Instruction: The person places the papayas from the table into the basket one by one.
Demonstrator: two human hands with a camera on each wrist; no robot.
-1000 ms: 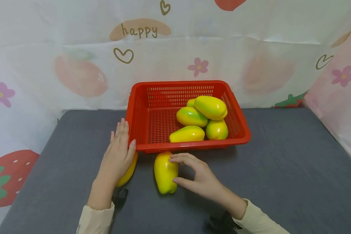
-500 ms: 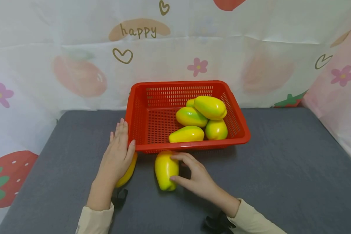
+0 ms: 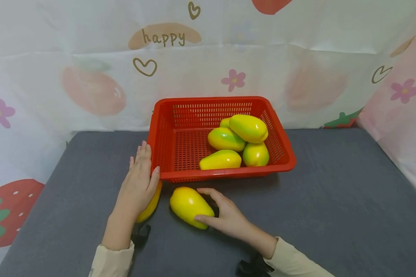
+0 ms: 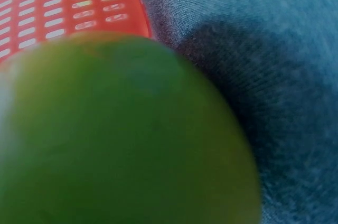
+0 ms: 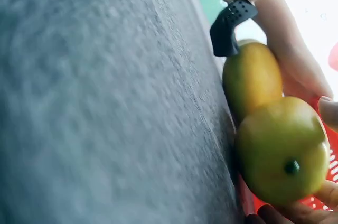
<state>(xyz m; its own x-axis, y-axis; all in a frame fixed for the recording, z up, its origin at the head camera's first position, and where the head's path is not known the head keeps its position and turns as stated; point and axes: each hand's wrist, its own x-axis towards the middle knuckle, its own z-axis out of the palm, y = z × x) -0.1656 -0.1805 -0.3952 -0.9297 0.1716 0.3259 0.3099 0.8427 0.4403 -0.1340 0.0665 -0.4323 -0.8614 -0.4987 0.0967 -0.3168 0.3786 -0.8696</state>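
In the head view my right hand (image 3: 227, 213) holds a yellow-green mango (image 3: 187, 204) on the table in front of the basket. Its thumb lies across the near end and its fingers curve along the right side. The right wrist view shows that mango's end with a small dark nub (image 5: 291, 167). My left hand (image 3: 136, 184) lies with straight fingers along the left wall of the red basket (image 3: 225, 173). Partly hidden beneath the left hand is another mango (image 3: 151, 206), which fills much of the left wrist view as a green curve (image 4: 132, 129).
Several yellow-green mangoes (image 3: 227, 139) are piled in the basket's right half; one (image 3: 221, 159) lies by its front wall. The basket stands at the back of the grey table (image 3: 339, 200), against a printed cloth (image 3: 194, 80). Black straps (image 3: 253, 267) are at the wrists.
The mango at my right hand has swung from pointing at the basket to lying slantwise, slightly nearer me and to the left. The right hand has moved left with it; the left stays put.
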